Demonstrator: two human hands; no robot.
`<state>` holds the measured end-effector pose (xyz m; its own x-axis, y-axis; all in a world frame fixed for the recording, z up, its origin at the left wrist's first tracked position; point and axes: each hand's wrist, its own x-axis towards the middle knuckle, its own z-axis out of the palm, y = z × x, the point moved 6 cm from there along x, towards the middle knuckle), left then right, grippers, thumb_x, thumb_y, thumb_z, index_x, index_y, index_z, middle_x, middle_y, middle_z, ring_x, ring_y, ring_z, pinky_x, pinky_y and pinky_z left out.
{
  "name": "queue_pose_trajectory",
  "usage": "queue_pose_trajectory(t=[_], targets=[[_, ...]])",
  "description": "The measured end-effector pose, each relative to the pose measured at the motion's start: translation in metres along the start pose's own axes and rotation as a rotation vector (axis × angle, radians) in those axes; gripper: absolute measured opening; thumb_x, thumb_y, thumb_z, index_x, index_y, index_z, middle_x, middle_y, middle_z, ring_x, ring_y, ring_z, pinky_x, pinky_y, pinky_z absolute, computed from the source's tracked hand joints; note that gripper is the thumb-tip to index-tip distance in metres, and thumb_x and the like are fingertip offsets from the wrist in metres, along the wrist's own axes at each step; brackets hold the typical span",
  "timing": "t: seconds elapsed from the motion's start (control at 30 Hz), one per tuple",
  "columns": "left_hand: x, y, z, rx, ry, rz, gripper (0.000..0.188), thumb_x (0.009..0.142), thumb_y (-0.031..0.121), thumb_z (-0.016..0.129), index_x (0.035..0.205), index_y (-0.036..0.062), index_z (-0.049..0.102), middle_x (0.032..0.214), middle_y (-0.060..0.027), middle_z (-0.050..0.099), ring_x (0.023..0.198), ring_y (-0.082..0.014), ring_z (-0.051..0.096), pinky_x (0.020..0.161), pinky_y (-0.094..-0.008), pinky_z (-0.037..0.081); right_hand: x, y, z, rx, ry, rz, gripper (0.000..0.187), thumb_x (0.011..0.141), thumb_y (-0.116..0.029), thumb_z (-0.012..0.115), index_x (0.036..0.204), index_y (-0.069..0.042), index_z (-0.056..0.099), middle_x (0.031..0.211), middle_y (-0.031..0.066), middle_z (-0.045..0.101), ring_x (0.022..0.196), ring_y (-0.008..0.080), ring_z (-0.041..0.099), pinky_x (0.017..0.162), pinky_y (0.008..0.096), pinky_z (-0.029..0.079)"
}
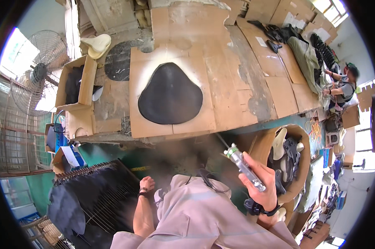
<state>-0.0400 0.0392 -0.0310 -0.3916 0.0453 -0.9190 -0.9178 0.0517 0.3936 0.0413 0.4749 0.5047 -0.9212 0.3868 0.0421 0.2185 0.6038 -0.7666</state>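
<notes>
My right hand (262, 182) is wrapped round a silver spray gun (244, 167) with a green band near its front. The spray gun points up and left toward the table's front edge. My left hand (147, 183) hangs low beside my body with its fingers curled, and nothing shows in it. It is nearest to a wire rack draped with black sheets (67, 203). On the table ahead, a black rounded-triangular sheet (170, 94) lies flat on cardboard (212, 83), with a whitish halo around its upper edges. Neither hand touches that sheet.
A large cardboard box (305, 166) of black and cream bicycle saddles stands right. On the table's left are an open carton (88, 83) and cream saddle shapes (98, 45). A fan (40, 72) stands at far left. Another person (343, 87) works at far right.
</notes>
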Motion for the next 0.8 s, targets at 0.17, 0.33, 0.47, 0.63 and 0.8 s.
queue_pose_trajectory(t=[0.17, 0.33, 0.47, 0.63, 0.8], targets=[[-0.002, 0.013, 0.004, 0.115, 0.109, 0.021, 0.008, 0.096, 0.013, 0.057, 0.088, 0.0134, 0.059, 0.071, 0.0023, 0.053, 0.060, -0.0135, 0.058, 0.046, -0.0301, 0.045, -0.015, 0.012, 0.002, 0.003, -0.076, 0.035, 0.058, 0.074, 0.002, 0.076, 0.131, 0.000, 0.061, 0.095, 0.0173, 0.070, 0.078, 0.0273, 0.069, 0.072, 0.0322, 0.053], [0.036, -0.020, -0.017, 0.162, 0.030, -0.020, 0.019, 0.095, 0.017, 0.062, 0.112, 0.0069, 0.062, 0.079, -0.0051, 0.061, 0.069, -0.0245, 0.066, 0.058, -0.0404, 0.057, -0.012, 0.005, 0.001, -0.001, -0.090, -0.017, 0.073, 0.066, 0.009, 0.065, 0.138, -0.002, 0.056, 0.095, 0.0193, 0.067, 0.079, 0.0354, 0.067, 0.072, 0.0344, 0.053], [0.051, -0.032, -0.025, -0.003, -0.198, 0.008, 0.022, 0.096, 0.017, 0.061, 0.114, 0.0046, 0.061, 0.089, -0.0139, 0.067, 0.072, -0.0296, 0.067, 0.062, -0.0433, 0.058, -0.020, 0.011, -0.003, -0.009, -0.096, -0.035, 0.076, 0.064, 0.004, 0.065, 0.139, -0.001, 0.055, 0.093, 0.0186, 0.067, 0.076, 0.0347, 0.066, 0.070, 0.0343, 0.053], [0.045, -0.016, -0.012, 0.111, -0.068, 0.013, 0.028, 0.096, 0.016, 0.060, 0.121, 0.0055, 0.060, 0.093, -0.0148, 0.067, 0.071, -0.0257, 0.065, 0.059, -0.0382, 0.056, -0.029, 0.017, -0.017, -0.023, -0.046, 0.006, 0.064, 0.071, 0.007, 0.067, 0.134, -0.002, 0.060, 0.092, 0.0180, 0.068, 0.075, 0.0311, 0.067, 0.069, 0.0321, 0.053], [0.031, 0.058, 0.006, 0.222, -0.046, 0.260, 0.030, 0.095, 0.016, 0.061, 0.124, 0.0068, 0.061, 0.100, -0.0106, 0.071, 0.078, -0.0188, 0.068, 0.060, -0.0298, 0.055, -0.042, 0.037, -0.033, -0.069, 0.120, 0.117, 0.057, 0.075, 0.003, 0.074, 0.130, 0.000, 0.062, 0.099, 0.0191, 0.071, 0.078, 0.0285, 0.070, 0.074, 0.0321, 0.054]])
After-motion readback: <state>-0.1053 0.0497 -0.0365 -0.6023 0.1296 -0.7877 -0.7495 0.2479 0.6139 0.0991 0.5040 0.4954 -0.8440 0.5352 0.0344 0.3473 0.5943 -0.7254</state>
